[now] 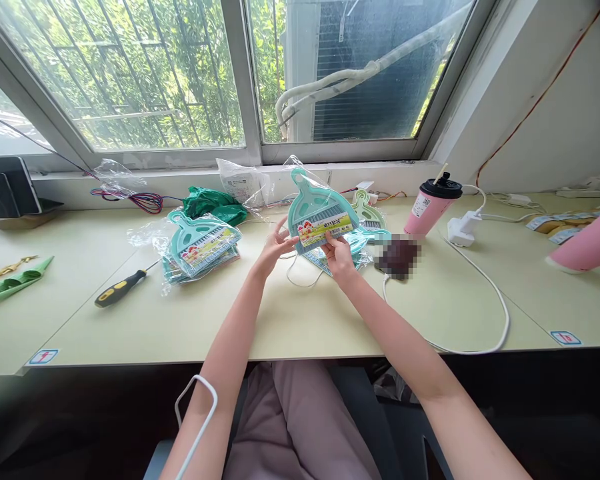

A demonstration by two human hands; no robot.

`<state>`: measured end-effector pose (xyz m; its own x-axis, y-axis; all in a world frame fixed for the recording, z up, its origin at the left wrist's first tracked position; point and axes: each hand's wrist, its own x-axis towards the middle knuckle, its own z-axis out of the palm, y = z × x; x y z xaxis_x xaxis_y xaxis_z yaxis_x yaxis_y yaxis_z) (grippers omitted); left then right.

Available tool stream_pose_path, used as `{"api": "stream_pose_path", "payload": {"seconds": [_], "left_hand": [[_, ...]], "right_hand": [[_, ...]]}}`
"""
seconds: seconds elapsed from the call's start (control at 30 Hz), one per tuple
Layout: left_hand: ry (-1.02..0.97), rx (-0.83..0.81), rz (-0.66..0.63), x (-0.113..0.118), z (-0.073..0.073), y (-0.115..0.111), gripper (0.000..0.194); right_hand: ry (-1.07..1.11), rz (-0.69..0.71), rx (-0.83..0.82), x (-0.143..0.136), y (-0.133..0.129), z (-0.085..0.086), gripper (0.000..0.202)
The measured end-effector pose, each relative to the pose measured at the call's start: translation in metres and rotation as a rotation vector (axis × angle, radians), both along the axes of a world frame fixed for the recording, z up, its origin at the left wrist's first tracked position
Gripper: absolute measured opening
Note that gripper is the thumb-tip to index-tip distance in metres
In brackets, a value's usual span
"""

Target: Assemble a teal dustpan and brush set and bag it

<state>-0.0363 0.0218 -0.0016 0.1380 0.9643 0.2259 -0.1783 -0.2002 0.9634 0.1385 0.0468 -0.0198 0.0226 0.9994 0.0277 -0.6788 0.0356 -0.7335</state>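
I hold a teal mini dustpan-and-brush set (316, 208) with a yellow label upright above the pale green table (280, 320), inside a clear plastic bag (300, 175). My left hand (273, 250) grips its lower left edge. My right hand (337, 257) grips its lower right edge near the label. More teal sets (365, 239) lie just behind my right hand. A stack of bagged teal sets (200, 247) lies to the left of my left hand.
A yellow-and-black screwdriver (120, 288) lies at left. A pink lidded cup (430, 203) stands at right, beside a white charger (461, 230) and cable (490, 293). A pink object (587, 245) sits at the far right. Green cloth (214, 203) and coloured wires (140, 199) lie by the sill.
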Motion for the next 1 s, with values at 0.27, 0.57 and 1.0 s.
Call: {"api": "stream_pose_path", "payload": {"seconds": [0.27,0.57,1.0], "left_hand": [[-0.020,0.107,0.207,0.005,-0.012,0.012,0.101],[-0.023,0.108,0.199,0.006,0.003,-0.001,0.095],[0.010,0.158,0.233,0.008,-0.006,0.005,0.104]], "right_hand": [[-0.080,0.050,0.032,-0.002,-0.004,-0.001,0.021],[-0.022,0.062,0.006,-0.001,0.001,-0.001,0.022],[-0.127,0.021,-0.023,-0.002,-0.001,0.001,0.012]]}}
